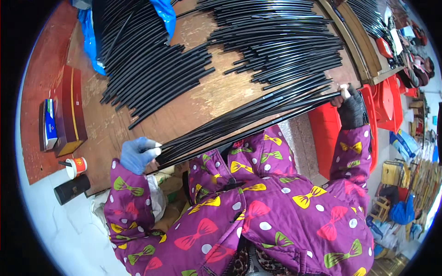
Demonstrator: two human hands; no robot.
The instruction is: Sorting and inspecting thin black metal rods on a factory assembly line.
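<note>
Black rods (pixel 244 112) lie in a long, loose bundle between my two hands, slanting up to the right along the near edge of the counter (pixel 212 94). My right hand (pixel 348 105), in a dark glove with its fingertips bare, has its grip closed around the right ends of some of them. My left hand (pixel 139 155), gloved in blue-grey with pale fingertips showing, is at the left ends; its grip is narrow, thumb and finger close together, but I cannot tell whether they pinch any rod. Just beyond the bundle lies a wide pile of similar rods (pixel 281 46), and to its left another pile (pixel 156 73), with a blue plastic sheet (pixel 87 43) along its far left side. Farther left stand a dark red box (pixel 70 110) and, against it, a small blue-and-white box (pixel 49 124). Nearer me on that side are a red-and-white paper cup (pixel 76 168) and a black cylinder (pixel 72 189). Past my right hand is a red plastic seat (pixel 386 103).
</note>
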